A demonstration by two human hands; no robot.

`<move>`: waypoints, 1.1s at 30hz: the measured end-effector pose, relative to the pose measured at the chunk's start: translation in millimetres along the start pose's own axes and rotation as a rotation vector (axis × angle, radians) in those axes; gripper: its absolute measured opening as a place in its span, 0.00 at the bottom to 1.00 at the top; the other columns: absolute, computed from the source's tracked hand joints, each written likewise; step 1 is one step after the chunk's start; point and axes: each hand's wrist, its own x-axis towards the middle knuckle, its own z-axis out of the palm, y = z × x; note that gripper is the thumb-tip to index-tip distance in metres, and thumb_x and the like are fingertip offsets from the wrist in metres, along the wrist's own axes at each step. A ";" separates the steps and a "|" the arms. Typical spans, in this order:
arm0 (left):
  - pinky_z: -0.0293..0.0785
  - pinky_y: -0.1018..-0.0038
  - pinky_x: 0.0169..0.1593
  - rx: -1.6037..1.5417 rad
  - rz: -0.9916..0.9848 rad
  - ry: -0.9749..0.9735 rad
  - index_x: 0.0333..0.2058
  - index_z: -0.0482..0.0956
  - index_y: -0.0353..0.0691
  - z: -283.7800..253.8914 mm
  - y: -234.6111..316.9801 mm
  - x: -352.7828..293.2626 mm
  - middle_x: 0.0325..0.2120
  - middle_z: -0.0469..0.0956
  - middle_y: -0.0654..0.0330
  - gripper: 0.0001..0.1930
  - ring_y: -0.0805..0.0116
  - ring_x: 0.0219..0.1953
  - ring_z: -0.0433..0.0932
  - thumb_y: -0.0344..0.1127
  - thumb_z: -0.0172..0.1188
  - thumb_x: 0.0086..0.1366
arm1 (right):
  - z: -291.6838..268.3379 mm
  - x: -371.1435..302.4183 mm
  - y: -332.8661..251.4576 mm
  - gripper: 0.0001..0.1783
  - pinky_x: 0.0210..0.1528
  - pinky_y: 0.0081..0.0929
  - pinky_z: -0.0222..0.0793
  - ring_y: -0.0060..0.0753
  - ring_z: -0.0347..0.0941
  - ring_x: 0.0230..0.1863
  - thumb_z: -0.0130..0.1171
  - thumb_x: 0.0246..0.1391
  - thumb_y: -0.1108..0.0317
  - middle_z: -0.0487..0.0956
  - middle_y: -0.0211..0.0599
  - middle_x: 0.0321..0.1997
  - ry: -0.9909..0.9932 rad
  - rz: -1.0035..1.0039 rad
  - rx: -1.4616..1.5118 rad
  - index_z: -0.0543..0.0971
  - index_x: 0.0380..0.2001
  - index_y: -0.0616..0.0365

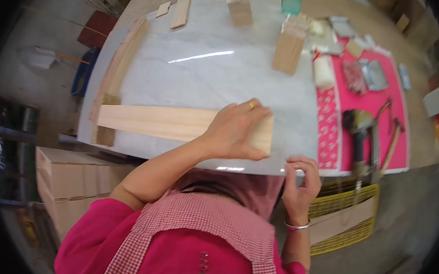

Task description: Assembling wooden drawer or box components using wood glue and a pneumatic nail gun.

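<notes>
- Workshop floor of grey concrete surrounds a big white marble-look tabletop [204, 69], whose glossy face catches a streak of light near the middle.
- Along the table's right side lies a pink mat [378, 117] strewn with small packets and tools; a nail gun [359, 134] rests on its near end, and a hammer [393, 141] lies just beside it.
- Below the table edge on the right sits a yellow wire crate [349, 217] with a flat board in it; on the left stands a stack of pale wooden boxes [74, 178].
- Curved wooden strips [120, 64] follow the table's left rim, and two upright wooden blocks [289, 47] stand toward the far side.
- A long pale wood plank [164, 123] lies flat across the near part of the table, its left end touching the curved strips.
- Her left hand [237, 130] rests palm-down on the plank's right end, fingers spread and pressing it to the table.
- Her right hand [302, 181] hovers at the near table edge, fingertips curled together as if pinching something small; I cannot tell what, if anything, is in it.
- To my eye the step in hand is seating the plank against the curved frame; the next move calls for holding it steady and square while the right hand brings in whatever fixes it.
</notes>
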 end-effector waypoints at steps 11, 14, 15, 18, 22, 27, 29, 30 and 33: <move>0.68 0.62 0.49 -0.047 0.021 0.030 0.48 0.73 0.37 5.8 -7.2 -5.9 0.44 0.73 0.52 0.36 0.53 0.47 0.74 0.50 0.71 0.40 | -122.1 65.5 100.6 0.18 0.36 0.46 0.66 0.55 0.68 0.30 0.64 0.56 0.58 0.70 0.46 0.25 0.250 -0.163 -1.023 0.72 0.33 0.65; 0.67 0.63 0.49 -0.057 -0.007 -0.005 0.45 0.74 0.36 2.6 -5.8 -7.5 0.43 0.73 0.52 0.35 0.55 0.47 0.74 0.49 0.72 0.40 | -131.5 73.8 113.2 0.29 0.48 0.44 0.67 0.61 0.71 0.43 0.70 0.46 0.61 0.74 0.57 0.42 0.181 -0.042 -1.147 0.71 0.45 0.69; 0.67 0.62 0.49 -0.058 -0.009 -0.022 0.45 0.74 0.36 2.9 -5.0 -7.5 0.43 0.73 0.53 0.34 0.55 0.47 0.74 0.49 0.72 0.39 | -139.1 77.6 122.4 0.29 0.48 0.44 0.67 0.61 0.71 0.43 0.70 0.46 0.61 0.74 0.57 0.42 0.174 -0.070 -1.146 0.71 0.45 0.69; 0.67 0.62 0.49 -0.059 -0.008 -0.013 0.43 0.75 0.36 4.0 -5.2 -9.6 0.42 0.74 0.53 0.33 0.56 0.47 0.75 0.49 0.72 0.39 | -150.3 89.3 146.3 0.31 0.49 0.45 0.68 0.61 0.73 0.46 0.67 0.41 0.64 0.75 0.62 0.45 0.075 0.149 -0.982 0.69 0.47 0.71; 0.67 0.60 0.49 -0.056 0.012 0.017 0.42 0.76 0.36 8.4 -7.4 -10.8 0.42 0.74 0.53 0.34 0.55 0.47 0.75 0.51 0.73 0.38 | -137.2 99.9 111.1 0.27 0.49 0.46 0.69 0.59 0.77 0.44 0.63 0.41 0.66 0.79 0.62 0.40 -0.052 0.236 -0.894 0.73 0.44 0.71; 0.67 0.59 0.50 -0.031 0.061 -0.034 0.44 0.75 0.38 17.7 -7.8 -2.1 0.43 0.75 0.53 0.36 0.54 0.48 0.75 0.54 0.73 0.38 | -179.4 126.8 78.1 0.19 0.39 0.42 0.72 0.53 0.78 0.31 0.65 0.44 0.57 0.80 0.53 0.23 -0.235 0.013 -0.940 0.81 0.30 0.66; 0.67 0.59 0.50 -0.029 0.057 -0.001 0.44 0.76 0.39 13.2 -13.8 -0.8 0.43 0.75 0.53 0.35 0.55 0.48 0.75 0.55 0.73 0.40 | -141.8 130.0 8.6 0.20 0.37 0.34 0.72 0.35 0.77 0.33 0.70 0.44 0.63 0.79 0.38 0.27 -0.248 0.272 -0.819 0.77 0.36 0.66; 0.67 0.59 0.50 -0.005 0.041 0.027 0.44 0.76 0.40 10.5 -17.6 -2.3 0.43 0.75 0.53 0.34 0.55 0.48 0.76 0.55 0.73 0.40 | -121.4 127.5 -18.9 0.19 0.35 0.30 0.72 0.29 0.76 0.33 0.70 0.45 0.64 0.78 0.36 0.30 -0.251 0.219 -0.964 0.76 0.37 0.65; 0.67 0.61 0.49 -0.021 0.048 0.036 0.42 0.77 0.39 7.9 -17.8 -5.0 0.42 0.76 0.53 0.34 0.55 0.47 0.76 0.56 0.74 0.40 | -93.7 116.9 -83.1 0.21 0.38 0.31 0.73 0.31 0.77 0.35 0.69 0.46 0.65 0.79 0.39 0.35 -0.293 0.609 -0.885 0.75 0.40 0.66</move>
